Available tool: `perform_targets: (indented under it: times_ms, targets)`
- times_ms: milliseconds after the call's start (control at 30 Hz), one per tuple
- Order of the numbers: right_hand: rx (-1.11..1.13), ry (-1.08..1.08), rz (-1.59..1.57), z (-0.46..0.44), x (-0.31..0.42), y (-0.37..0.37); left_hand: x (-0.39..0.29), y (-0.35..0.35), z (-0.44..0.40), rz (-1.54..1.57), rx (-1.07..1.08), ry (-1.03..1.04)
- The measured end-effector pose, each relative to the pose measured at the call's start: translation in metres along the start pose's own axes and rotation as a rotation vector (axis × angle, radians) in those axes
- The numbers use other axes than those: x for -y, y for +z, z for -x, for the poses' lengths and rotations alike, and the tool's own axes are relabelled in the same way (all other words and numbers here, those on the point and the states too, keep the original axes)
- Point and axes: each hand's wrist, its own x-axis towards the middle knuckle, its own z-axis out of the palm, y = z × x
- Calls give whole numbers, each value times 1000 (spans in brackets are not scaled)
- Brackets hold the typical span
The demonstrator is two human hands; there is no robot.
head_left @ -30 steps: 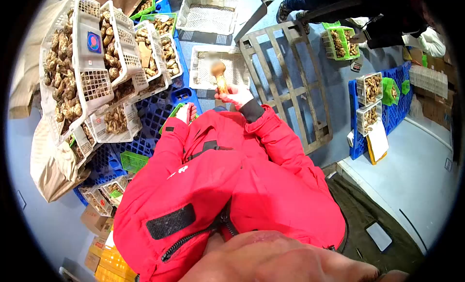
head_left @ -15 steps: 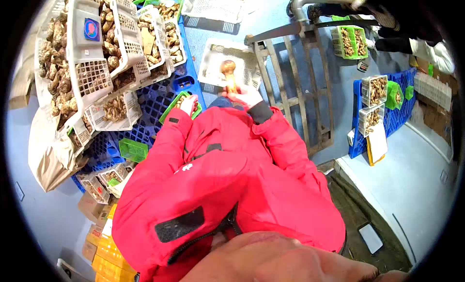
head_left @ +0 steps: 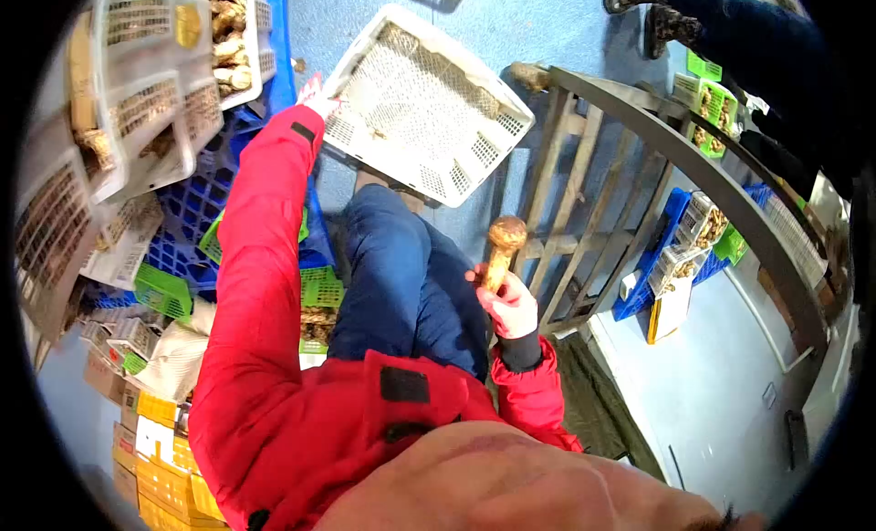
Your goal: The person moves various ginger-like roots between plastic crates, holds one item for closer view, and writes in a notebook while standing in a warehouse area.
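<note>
Okay, head view, the only one. Your right hand (head_left: 509, 310) has its fingers closed round the stem of a brown-capped mushroom (head_left: 500, 255), cap up, out over your right side, beside your knee. Your left hand (head_left: 319, 100) is at the left corner of the white crate (head_left: 427, 178); can't tell if those fingers grip the rim or just touch it.

Handling, my read: mushroom is light, firm but brittle, looks dry, so not very slippery. Hold low on the stem, light squeeze; cap would bruise or snap off. Crate looks stiff, light for its size; take it by the rim, not the mesh.

Around you: your legs (head_left: 392, 262) sit between mushroom and near crate edge. Slatted metal frame (head_left: 570, 166) stands close on your right, so mind the cap. Blue pallet (head_left: 205, 171) and loaded white baskets (head_left: 248, 86) crowd your left arm. Green basket (head_left: 319, 286) beside your left leg. Another person's legs (head_left: 721, 15) far right.
</note>
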Motion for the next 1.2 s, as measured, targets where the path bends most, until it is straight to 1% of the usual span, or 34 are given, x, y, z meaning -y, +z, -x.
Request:
perform_targets:
  times_ms: [33,67,100,133,167,200,233,267,367,400,433,500,533,567,633,667,700,733,767,800,833,867,900,933,967,1000,1033,1067,1100,1133,1167,1200]
  targets:
    - [-35,11,-7,-7,-4,-5,-1,12,-1,150,17,-21]
    - [-55,-3,-18,-14,-10,-11,-4,19,-1,57,40,-46]
    - [-65,-20,-32,-22,-16,-15,-17,4,4,-42,55,-71]
    - [-101,-38,-1,-26,-19,-15,-16,-3,-2,-109,194,52]
    - [-135,-62,32,-27,-20,-13,-22,-2,10,-59,-49,-10]
    - [-70,-71,-104,-23,-22,-15,-47,-28,27,-50,-52,-33]
    - [-104,-15,-65,-17,-7,-3,-82,-66,43,-38,-57,-50]
    - [-66,-21,-88,-8,4,4,-119,-115,64,-113,-108,1]
    - [28,-96,-146,10,38,28,-168,-225,88,-175,-297,83]
    - [16,-15,-165,14,53,37,-172,-253,84,-227,-341,130]
    - [87,-47,-193,20,71,46,-197,-293,93,-279,-371,129]
    - [155,-84,-259,30,103,67,-221,-358,89,-242,-487,165]
    - [162,-108,-270,35,116,77,-233,-391,79,-261,-414,111]
    - [168,-135,-280,32,131,84,-246,-413,71,-315,-394,11]
    - [126,-163,-244,33,158,97,-253,-436,43,-274,-464,63]
    - [140,-188,-245,33,170,99,-251,-448,26,-174,-345,82]
    - [160,-215,-243,30,186,99,-233,-436,-4,-70,-496,148]
    - [189,-207,-300,26,200,100,-224,-431,-19,-113,-553,94]
    - [147,-251,-242,17,214,98,-229,-430,-29,-161,-611,36]
    - [146,-263,-264,10,226,93,-245,-426,-22,-186,-589,-42]
    - [152,-281,-279,-3,242,87,-251,-425,-16,-286,-597,-38]
    - [101,-309,-228,-15,256,85,-262,-421,-9,-230,-542,-59]
    - [112,-333,-314,-24,270,81,-253,-408,-15,-244,-520,45]
    - [71,-318,-285,-28,285,80,-253,-394,-17,-218,-561,37]
    - [29,-309,-247,-33,303,78,-271,-388,-3,-53,-537,29]
    - [95,-319,-300,-40,310,70,-292,-384,12,13,-446,-32]
    - [74,-342,-291,-43,319,69,-269,-348,0,190,-487,60]
    - [56,-358,-282,-43,328,69,-298,-346,26,187,-420,-12]
    - [39,-379,-271,-43,338,68,-314,-345,39,489,-57,-198]
    - [23,-348,-238,-44,349,68,-325,-331,52,616,-51,-267]
    - [18,-343,-233,-46,361,70,-287,-289,35,368,-65,-165]
    - [6,-333,-230,-46,373,70,-334,-315,66,460,69,-220]
